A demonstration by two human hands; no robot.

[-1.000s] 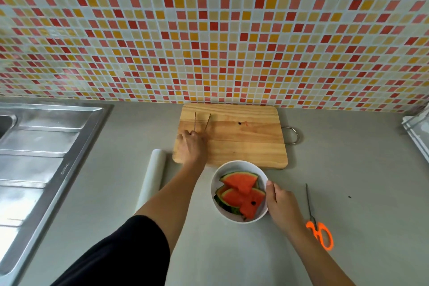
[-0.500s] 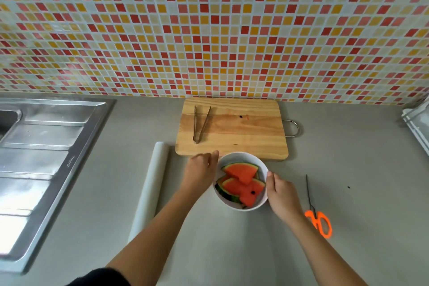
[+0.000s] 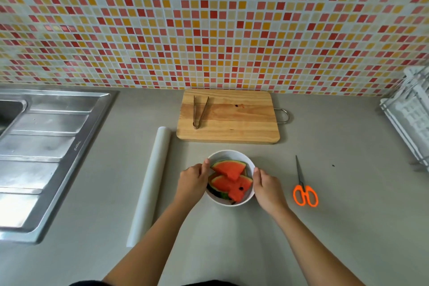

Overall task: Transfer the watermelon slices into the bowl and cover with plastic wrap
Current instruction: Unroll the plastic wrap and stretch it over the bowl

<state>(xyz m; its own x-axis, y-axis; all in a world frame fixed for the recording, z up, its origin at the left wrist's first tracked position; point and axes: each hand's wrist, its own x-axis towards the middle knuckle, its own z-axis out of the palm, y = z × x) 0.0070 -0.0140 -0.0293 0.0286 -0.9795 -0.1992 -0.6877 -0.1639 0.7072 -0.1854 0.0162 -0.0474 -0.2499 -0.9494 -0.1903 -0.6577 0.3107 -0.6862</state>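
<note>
Here the white bowl (image 3: 232,154) of watermelon slices (image 3: 229,179) is gripped at both sides by the left hand (image 3: 193,179) and right hand (image 3: 267,184). The plastic wrap roll (image 3: 151,181) is left untouched just beside it.

The bowl (image 3: 248,199) sits on the countertop (image 3: 336,227) with the watermelon slices (image 3: 229,179) in it, the left hand (image 3: 193,180) touching its rim at 9 o'clock and the right hand (image 3: 267,187) at 3 o'clock. From the bowl, the cutting board (image 3: 239,121) lies at 12 o'clock, tongs (image 3: 200,111) on the board's left part. The plastic wrap roll (image 3: 149,183) lies at 9 o'clock, the sink (image 3: 39,146) beyond it. The scissors (image 3: 303,186) lie at 3 o'clock, a rack (image 3: 411,114) at 2 o'clock
</note>
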